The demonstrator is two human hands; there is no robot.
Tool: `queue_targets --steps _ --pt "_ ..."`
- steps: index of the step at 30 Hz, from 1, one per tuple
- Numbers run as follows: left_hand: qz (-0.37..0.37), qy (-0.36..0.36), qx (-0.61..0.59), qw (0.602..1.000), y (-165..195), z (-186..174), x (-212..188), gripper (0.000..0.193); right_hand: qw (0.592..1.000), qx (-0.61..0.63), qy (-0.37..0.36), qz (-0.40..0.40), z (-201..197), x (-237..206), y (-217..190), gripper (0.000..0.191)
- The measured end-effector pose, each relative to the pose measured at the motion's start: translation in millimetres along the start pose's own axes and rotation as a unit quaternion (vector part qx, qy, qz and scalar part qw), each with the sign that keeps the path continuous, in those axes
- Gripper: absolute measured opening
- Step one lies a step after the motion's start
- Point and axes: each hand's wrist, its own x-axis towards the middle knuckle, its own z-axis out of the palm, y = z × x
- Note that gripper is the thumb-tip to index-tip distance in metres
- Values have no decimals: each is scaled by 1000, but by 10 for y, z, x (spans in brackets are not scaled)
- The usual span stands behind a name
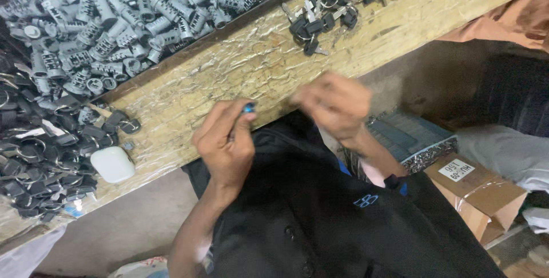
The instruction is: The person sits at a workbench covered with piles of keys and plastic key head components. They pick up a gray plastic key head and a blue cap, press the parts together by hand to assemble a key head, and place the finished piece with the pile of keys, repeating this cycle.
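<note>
My left hand (226, 141) is raised over the front edge of the wooden bench (251, 63). Its fingers pinch a small object with a bright blue tip (249, 107). My right hand (334, 103) hovers a short way to the right at about the same height. It is blurred, with the fingers curled together, and I cannot make out whether anything is in it. The two hands are apart, with my black shirt (320, 215) showing between and below them.
A heap of grey lock cylinders (126, 15) fills a tray at the back left. Black-headed keys lie piled at the left (40, 163) and at the top centre (326, 9). A white rounded case (113, 163) sits near the bench edge. A cardboard box (477, 189) stands low right.
</note>
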Motion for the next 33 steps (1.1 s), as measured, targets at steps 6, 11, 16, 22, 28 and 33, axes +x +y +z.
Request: queue_targets --steps 6,11,16,22,28,33 --pt "-34 44 22 998 -96 -302 72 11 962 -202 89 163 166 179 173 31" --pt "-10 30 10 999 -84 -280 105 12 922 137 264 249 7 73 246 19" --pt "-112 -30 -143 983 -119 -175 135 12 781 548 195 229 -182 103 244 19" --pt "-31 -92 -200 975 -110 -152 103 12 898 274 -66 339 -47 83 -384 9" --pt "-15 -80 -111 990 15 -303 -12 12 994 97 -60 -4 89 196 -545 19" --pt "-40 -82 -82 992 134 -444 -95 13 994 108 -16 26 14 249 -634 21"
